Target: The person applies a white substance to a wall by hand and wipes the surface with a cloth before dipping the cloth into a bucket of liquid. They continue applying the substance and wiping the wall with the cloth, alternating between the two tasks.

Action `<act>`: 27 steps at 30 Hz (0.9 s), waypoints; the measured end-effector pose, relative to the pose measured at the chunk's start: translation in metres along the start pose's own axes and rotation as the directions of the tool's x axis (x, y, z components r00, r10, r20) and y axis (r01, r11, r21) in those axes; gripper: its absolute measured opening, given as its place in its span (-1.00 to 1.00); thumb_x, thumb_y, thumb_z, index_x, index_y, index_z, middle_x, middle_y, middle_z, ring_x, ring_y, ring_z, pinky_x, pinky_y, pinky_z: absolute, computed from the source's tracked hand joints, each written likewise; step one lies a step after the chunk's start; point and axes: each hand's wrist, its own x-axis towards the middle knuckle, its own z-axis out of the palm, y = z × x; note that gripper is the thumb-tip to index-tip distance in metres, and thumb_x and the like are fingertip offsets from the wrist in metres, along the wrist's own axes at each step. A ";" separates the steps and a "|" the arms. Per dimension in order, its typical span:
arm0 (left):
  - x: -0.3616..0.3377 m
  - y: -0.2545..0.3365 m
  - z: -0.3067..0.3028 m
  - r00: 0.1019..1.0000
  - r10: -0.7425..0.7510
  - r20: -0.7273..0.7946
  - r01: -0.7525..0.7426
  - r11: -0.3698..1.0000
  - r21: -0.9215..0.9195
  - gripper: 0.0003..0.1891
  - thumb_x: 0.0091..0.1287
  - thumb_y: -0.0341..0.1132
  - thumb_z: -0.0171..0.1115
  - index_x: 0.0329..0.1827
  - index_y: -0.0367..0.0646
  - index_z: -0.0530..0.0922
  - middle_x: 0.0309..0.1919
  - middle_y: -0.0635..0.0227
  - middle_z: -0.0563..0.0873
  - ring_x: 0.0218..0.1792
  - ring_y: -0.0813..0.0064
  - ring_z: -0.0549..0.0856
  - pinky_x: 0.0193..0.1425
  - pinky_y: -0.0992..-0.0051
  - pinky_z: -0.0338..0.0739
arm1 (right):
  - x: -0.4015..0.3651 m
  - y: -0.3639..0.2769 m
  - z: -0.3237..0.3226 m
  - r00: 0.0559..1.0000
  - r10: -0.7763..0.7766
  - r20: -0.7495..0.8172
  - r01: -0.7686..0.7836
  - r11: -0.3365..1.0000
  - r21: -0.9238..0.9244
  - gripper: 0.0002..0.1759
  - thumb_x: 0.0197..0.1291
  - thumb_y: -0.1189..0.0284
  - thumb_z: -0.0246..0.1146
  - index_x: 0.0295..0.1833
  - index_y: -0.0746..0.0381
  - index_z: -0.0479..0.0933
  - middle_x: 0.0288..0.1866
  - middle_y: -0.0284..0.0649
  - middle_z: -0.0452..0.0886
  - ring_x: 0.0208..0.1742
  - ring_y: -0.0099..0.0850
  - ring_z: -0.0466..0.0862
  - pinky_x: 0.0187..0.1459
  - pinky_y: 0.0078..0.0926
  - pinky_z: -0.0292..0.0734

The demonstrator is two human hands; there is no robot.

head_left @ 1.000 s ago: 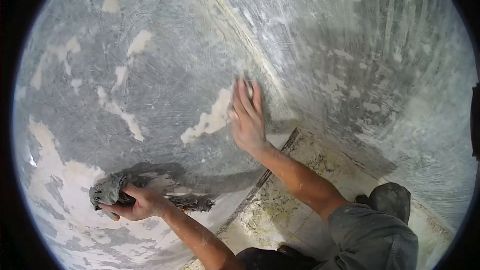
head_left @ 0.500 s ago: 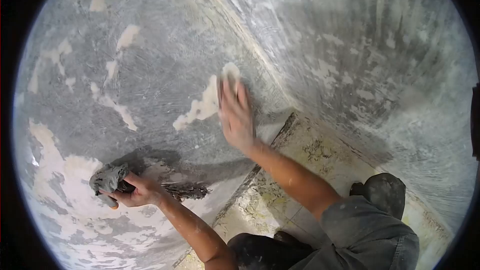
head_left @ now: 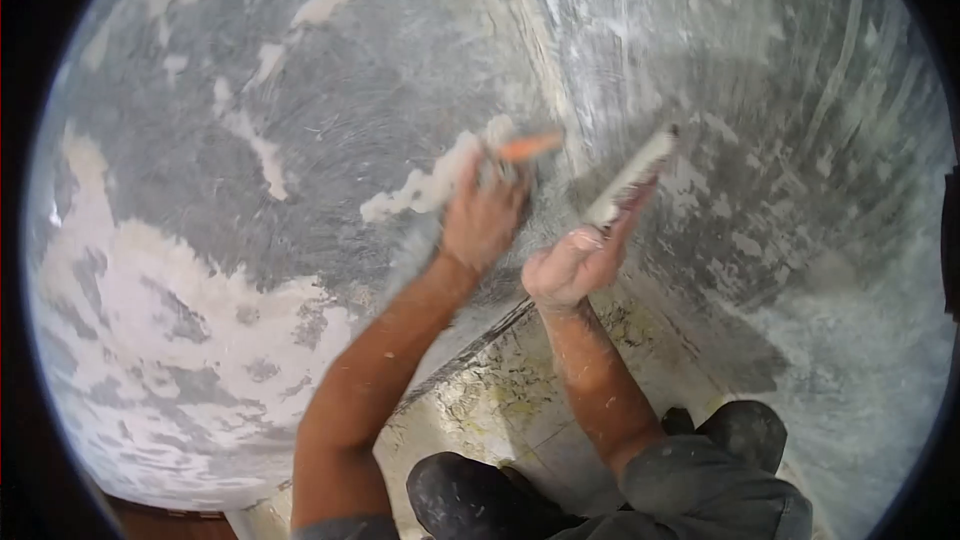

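My left hand is against the grey wall at a pale patch, its fingers closed round a tool with an orange handle. Motion smears the fingers, and the tool's working end is hidden behind them. To the right, my right hand is held up near the wall corner. It grips a long, pale, flat tool seen nearly edge-on, with a dark tip pointing up and right; blur hides its exact kind.
A second wall, streaked grey and white, meets the first at a corner seam. Large whitish patches cover the lower left wall. Below lies a stained floor, with my dusty dark knee above it.
My left hand has moved up and right from the lower wall to the pale patch. My right hand has left that patch, moved right and now holds the pale flat tool.
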 end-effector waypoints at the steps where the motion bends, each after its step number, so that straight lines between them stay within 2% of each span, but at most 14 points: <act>1: -0.010 0.021 0.023 0.989 0.108 0.105 -0.104 0.994 -0.044 -0.43 0.35 -0.15 0.05 0.45 0.14 0.24 0.31 0.44 0.45 0.37 0.49 0.32 0.53 0.00 -0.20 | 0.006 -0.008 -0.005 0.996 0.086 -0.020 -0.087 0.995 -0.047 -0.38 0.46 0.21 -0.27 0.43 0.44 0.08 0.48 0.16 0.08 0.51 0.07 0.04 0.45 0.13 -0.14; 4: -0.035 0.017 0.031 0.993 0.116 -0.036 -0.116 0.993 0.027 -0.43 0.35 -0.10 0.05 0.45 0.19 0.22 0.32 0.37 0.44 0.41 0.36 0.27 0.49 -0.12 -0.27 | 0.013 -0.016 -0.014 0.985 0.163 -0.047 -0.166 0.984 -0.066 -0.35 0.46 0.19 -0.26 0.43 0.50 0.03 0.46 0.26 0.03 0.50 0.17 0.02 0.43 0.15 -0.14; 6: -0.023 -0.022 -0.005 0.995 0.095 0.013 -0.096 0.988 0.121 -0.40 0.36 -0.09 0.04 0.48 0.26 0.16 0.36 0.39 0.40 0.44 0.37 0.21 0.47 -0.21 -0.28 | 0.013 -0.018 -0.018 0.987 0.162 0.003 -0.161 0.983 -0.090 -0.33 0.46 0.19 -0.26 0.43 0.53 -0.01 0.47 0.28 0.01 0.50 0.17 0.00 0.43 0.16 -0.15; 10: 0.041 -0.112 -0.096 0.955 -0.169 -0.245 0.187 0.981 0.051 -0.50 0.40 -0.15 0.00 0.42 0.26 0.25 0.26 0.36 0.49 0.33 0.34 0.38 0.45 -0.25 -0.14 | 0.000 -0.009 -0.010 0.993 0.117 -0.011 -0.117 0.991 -0.063 -0.33 0.46 0.22 -0.26 0.43 0.55 -0.05 0.47 0.30 -0.02 0.50 0.17 -0.01 0.44 0.14 -0.15; 11: 0.054 -0.122 -0.095 0.954 -0.183 -0.238 0.199 0.979 0.045 -0.50 0.40 -0.15 0.00 0.42 0.26 0.25 0.26 0.36 0.49 0.33 0.34 0.38 0.45 -0.25 -0.14 | 0.000 -0.010 -0.006 0.987 0.153 -0.049 -0.154 0.988 -0.020 -0.33 0.46 0.23 -0.22 0.41 0.60 -0.06 0.47 0.27 -0.02 0.51 0.06 0.00 0.46 -0.02 -0.14; 13: 0.075 -0.130 -0.098 0.757 -0.266 -0.597 0.378 0.923 0.068 -0.53 0.38 -0.19 0.00 0.37 0.24 0.32 0.19 0.37 0.54 0.27 0.34 0.45 0.46 -0.17 -0.09 | 0.002 -0.013 -0.003 0.977 0.195 -0.086 -0.192 0.981 0.037 -0.32 0.47 0.25 -0.17 0.39 0.65 -0.08 0.47 0.25 -0.02 0.52 -0.06 0.01 0.48 -0.17 -0.13; 14: 0.066 -0.110 -0.093 0.780 -0.312 -0.542 0.388 0.921 0.027 -0.57 0.38 -0.26 -0.08 0.32 0.13 0.38 0.19 0.39 0.53 0.26 0.40 0.43 0.51 0.05 -0.06 | 0.003 -0.016 -0.004 0.974 0.219 -0.066 -0.216 0.975 0.049 -0.32 0.46 0.25 -0.17 0.39 0.65 -0.07 0.47 0.25 -0.02 0.52 -0.05 0.02 0.48 -0.18 -0.13; 16: 0.042 -0.065 -0.046 0.920 -0.202 -0.335 0.187 0.979 -0.077 -0.50 0.37 -0.23 -0.11 0.41 0.00 0.29 0.34 0.33 0.40 0.44 0.33 0.21 0.55 0.09 -0.16 | 0.011 -0.016 -0.005 0.968 0.243 -0.056 -0.239 0.969 0.064 -0.32 0.46 0.25 -0.17 0.39 0.65 -0.07 0.47 0.26 -0.02 0.52 -0.05 0.02 0.48 -0.18 -0.14; 17: 0.022 -0.036 -0.013 0.979 -0.067 -0.190 0.068 0.998 -0.003 -0.45 0.38 -0.20 -0.12 0.45 -0.02 0.21 0.40 0.34 0.33 0.47 0.25 0.14 0.56 0.08 -0.22 | 0.017 -0.013 -0.007 0.986 0.166 -0.018 -0.165 0.986 0.034 -0.35 0.46 0.25 -0.21 0.40 0.59 -0.04 0.46 0.30 -0.01 0.50 0.08 0.02 0.46 -0.05 -0.11; 18: -0.005 -0.004 0.001 0.999 -0.043 0.011 0.043 0.998 -0.036 -0.43 0.40 -0.19 -0.13 0.49 -0.01 0.14 0.41 0.32 0.31 0.46 0.29 0.16 0.56 0.08 -0.23 | 0.021 -0.011 -0.010 0.996 0.084 0.020 -0.085 0.996 0.005 -0.37 0.46 0.25 -0.25 0.42 0.54 -0.01 0.45 0.34 0.00 0.49 0.21 0.02 0.44 0.07 -0.09; 20: -0.046 0.027 0.037 0.944 0.153 0.292 -0.134 0.987 -0.086 -0.40 0.41 -0.14 -0.10 0.51 0.03 0.07 0.36 0.29 0.37 0.42 0.32 0.22 0.54 0.08 -0.19 | 0.020 -0.016 -0.015 0.992 0.124 0.003 -0.124 0.992 -0.003 -0.37 0.46 0.25 -0.25 0.42 0.54 0.00 0.45 0.34 0.02 0.49 0.20 0.03 0.44 0.08 -0.08; 23: -0.050 -0.002 0.015 0.959 0.206 0.196 -0.203 0.978 -0.035 -0.37 0.39 -0.05 -0.02 0.50 0.07 0.09 0.25 0.31 0.49 0.36 0.41 0.32 0.52 0.03 -0.14 | 0.027 -0.016 -0.013 0.989 0.146 -0.029 -0.147 0.989 -0.006 -0.38 0.47 0.25 -0.25 0.41 0.55 0.02 0.44 0.34 0.03 0.48 0.19 0.05 0.43 0.08 -0.07; 25: -0.027 -0.036 -0.023 0.986 0.131 0.104 -0.147 0.975 0.168 -0.38 0.36 0.05 0.02 0.45 0.10 0.18 0.17 0.35 0.56 0.31 0.44 0.37 0.50 -0.02 -0.12 | 0.023 -0.017 -0.009 0.990 0.142 -0.025 -0.141 0.990 0.012 -0.38 0.47 0.25 -0.25 0.41 0.55 0.03 0.44 0.33 0.04 0.48 0.18 0.06 0.43 0.09 -0.06; 27: 0.004 -0.079 -0.065 1.000 0.001 -0.029 0.004 0.988 0.151 -0.44 0.38 0.10 -0.03 0.40 0.13 0.25 0.16 0.38 0.56 0.29 0.51 0.40 0.49 -0.08 -0.16 | 0.009 -0.014 -0.002 0.973 0.228 -0.044 -0.228 0.974 0.015 -0.38 0.47 0.25 -0.24 0.39 0.57 0.05 0.44 0.32 0.06 0.48 0.18 0.07 0.43 0.08 -0.05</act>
